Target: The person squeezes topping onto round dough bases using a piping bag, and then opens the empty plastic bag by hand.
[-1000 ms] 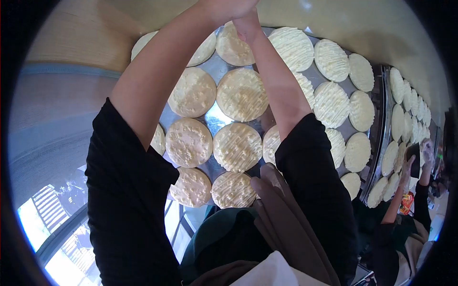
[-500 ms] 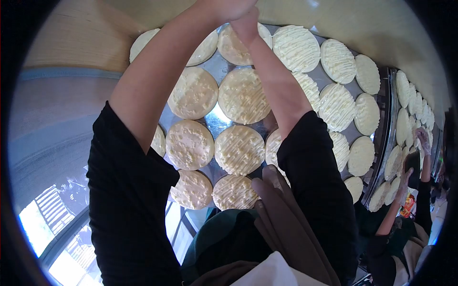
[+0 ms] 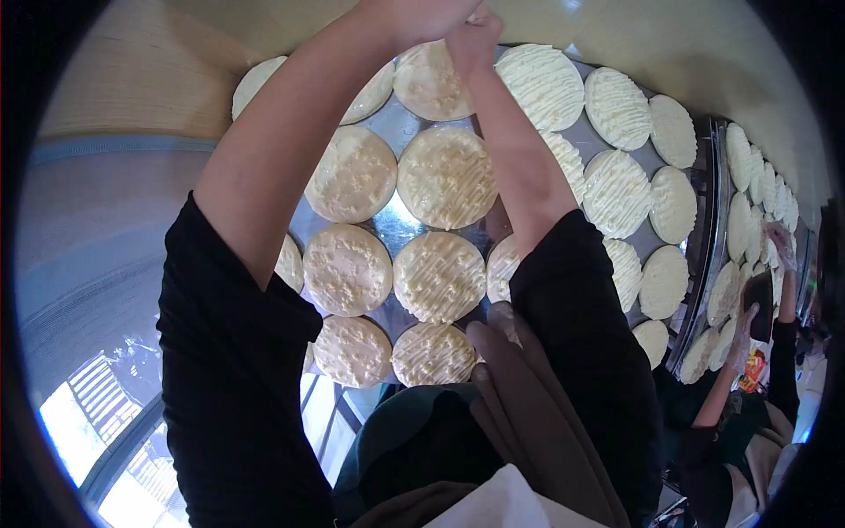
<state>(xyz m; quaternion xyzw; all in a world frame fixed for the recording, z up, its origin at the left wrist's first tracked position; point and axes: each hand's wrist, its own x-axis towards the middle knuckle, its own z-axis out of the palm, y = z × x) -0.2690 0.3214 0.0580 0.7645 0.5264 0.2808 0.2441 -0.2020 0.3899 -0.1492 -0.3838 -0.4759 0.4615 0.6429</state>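
My left hand point(image 3: 424, 16) is at the top edge, partly cut off, and its fingers are out of frame. Beside it, my right hand point(image 3: 476, 37) has its fingers curled closed; what they hold, if anything, is hidden. Both hands are over the far side of a metal table point(image 3: 398, 220). Nearest under them is a pale, flat dough round point(image 3: 431, 84) with little on its surface. A round with white lines and crumbs point(image 3: 447, 179) lies closer to me, left of my right forearm. Another striped round point(image 3: 541, 86) is right of my right hand.
Several more topped rounds point(image 3: 619, 194) cover the table in rows. To the right, beyond a gap, a second surface point(image 3: 717, 220) carries similar rounds. A co-worker's gloved hand point(image 3: 746, 324) is at a dark container point(image 3: 758, 304) there. A pale wall point(image 3: 651, 35) stands behind the table.
My right hand has shifted slightly right and down, still close to my left. The rounds appear slightly further left in view. The co-worker's dark container has tilted and shows more of its side.
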